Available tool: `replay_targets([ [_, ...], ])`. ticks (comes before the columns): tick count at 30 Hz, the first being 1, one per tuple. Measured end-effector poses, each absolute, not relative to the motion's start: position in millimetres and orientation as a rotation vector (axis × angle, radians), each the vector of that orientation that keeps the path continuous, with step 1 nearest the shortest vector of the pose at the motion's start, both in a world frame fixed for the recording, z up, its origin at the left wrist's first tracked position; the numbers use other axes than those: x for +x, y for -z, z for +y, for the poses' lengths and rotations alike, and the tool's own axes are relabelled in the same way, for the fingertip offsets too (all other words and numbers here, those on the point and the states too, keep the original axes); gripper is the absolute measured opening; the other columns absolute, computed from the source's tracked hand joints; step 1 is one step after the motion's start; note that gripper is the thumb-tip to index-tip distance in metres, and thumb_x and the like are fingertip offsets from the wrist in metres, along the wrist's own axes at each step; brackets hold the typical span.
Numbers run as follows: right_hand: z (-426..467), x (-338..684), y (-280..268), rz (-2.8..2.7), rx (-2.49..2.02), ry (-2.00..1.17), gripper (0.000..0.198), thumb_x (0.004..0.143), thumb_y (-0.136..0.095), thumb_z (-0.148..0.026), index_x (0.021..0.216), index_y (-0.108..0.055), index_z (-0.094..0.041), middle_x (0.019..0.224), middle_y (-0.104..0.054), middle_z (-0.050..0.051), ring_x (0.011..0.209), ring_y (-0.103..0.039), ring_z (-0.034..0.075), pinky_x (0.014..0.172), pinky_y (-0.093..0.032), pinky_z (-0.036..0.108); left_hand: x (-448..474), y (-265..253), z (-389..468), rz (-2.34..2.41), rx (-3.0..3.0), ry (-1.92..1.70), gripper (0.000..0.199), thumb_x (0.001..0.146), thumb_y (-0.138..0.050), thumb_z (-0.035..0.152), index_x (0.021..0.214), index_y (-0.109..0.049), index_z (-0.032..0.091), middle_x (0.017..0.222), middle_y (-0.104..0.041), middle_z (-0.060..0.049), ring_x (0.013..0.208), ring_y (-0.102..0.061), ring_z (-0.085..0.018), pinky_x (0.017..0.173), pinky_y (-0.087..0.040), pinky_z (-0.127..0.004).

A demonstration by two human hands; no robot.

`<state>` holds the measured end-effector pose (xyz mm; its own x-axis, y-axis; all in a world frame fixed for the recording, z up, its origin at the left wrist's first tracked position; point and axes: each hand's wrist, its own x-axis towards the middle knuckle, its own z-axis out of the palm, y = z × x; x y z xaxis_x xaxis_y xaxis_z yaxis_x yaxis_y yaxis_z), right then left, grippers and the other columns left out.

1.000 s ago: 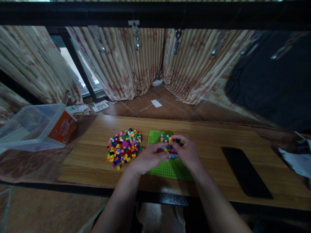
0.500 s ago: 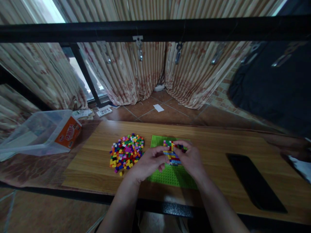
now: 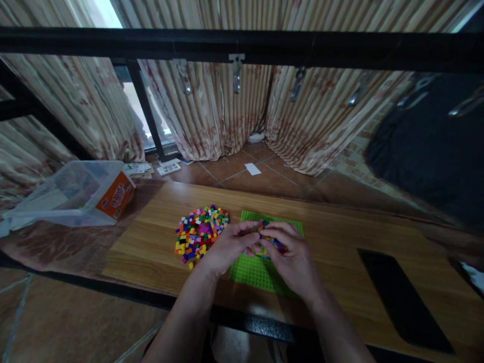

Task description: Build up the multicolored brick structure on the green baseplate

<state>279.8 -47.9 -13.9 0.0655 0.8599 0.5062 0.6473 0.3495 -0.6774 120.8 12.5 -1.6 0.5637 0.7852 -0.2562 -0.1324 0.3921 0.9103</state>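
Note:
Above the green studded baseplate (image 3: 260, 280), my two hands close around a small block built of multicoloured toy bricks (image 3: 273, 244). My left hand (image 3: 233, 245) has its thumb and fingers pinched at the block's left side. From the right, my right hand (image 3: 293, 250) wraps over it, fingers bent across the top. Most of the block is hidden behind the fingers; blue, yellow and purple bits show between them. Just left of my left hand lies a pile of loose toy bricks (image 3: 202, 229) in many colours.
A wooden tabletop (image 3: 151, 242) carries all this. A black flat panel (image 3: 404, 300) lies at the right. At the left stands a clear plastic bin (image 3: 75, 196) with an orange label. A dark metal bar (image 3: 264, 45) with hanging clips crosses the view beyond the table.
My right fingers have moved left over the brick block, covering more of it, and the hands are closer together. The view has shifted slightly.

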Motion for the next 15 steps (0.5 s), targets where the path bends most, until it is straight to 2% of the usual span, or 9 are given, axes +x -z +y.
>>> replay_targets([
  [7,-46.6,276.0,14.3,-1.694,-1.402,-0.267,0.013,0.09,-0.063,-0.027,0.097,-0.073,-0.028,0.097,-0.069,0.003,0.097,-0.06,0.022,0.088,-0.047,0.042,119.8,0.6,14.2,0.766,0.979,-0.659,0.047,0.067,-0.083,0.025,0.11,-0.07,0.011,0.077,-0.071,-0.004,0.062,-0.062,-0.01,0.059,-0.045,-0.022],
  [11,-46.1,276.5,17.8,-1.612,-1.39,-0.314,0.014,0.089,-0.063,-0.03,0.098,-0.074,-0.031,0.102,-0.068,0.003,0.1,-0.06,0.021,0.089,-0.047,0.041,118.6,-0.2,15.3,0.756,0.916,-0.694,0.042,0.07,-0.08,0.027,0.109,-0.071,0.011,0.078,-0.071,-0.005,0.064,-0.063,-0.011,0.059,-0.045,-0.022],
  [15,-45.6,276.3,20.9,-1.566,-1.373,-0.366,0.015,0.09,-0.063,-0.031,0.1,-0.074,-0.032,0.105,-0.067,0.002,0.102,-0.06,0.021,0.091,-0.048,0.041,118.9,1.0,15.3,0.746,0.908,-0.713,0.041,0.067,-0.082,0.025,0.105,-0.073,0.011,0.079,-0.071,-0.004,0.062,-0.061,-0.009,0.058,-0.044,-0.022],
])
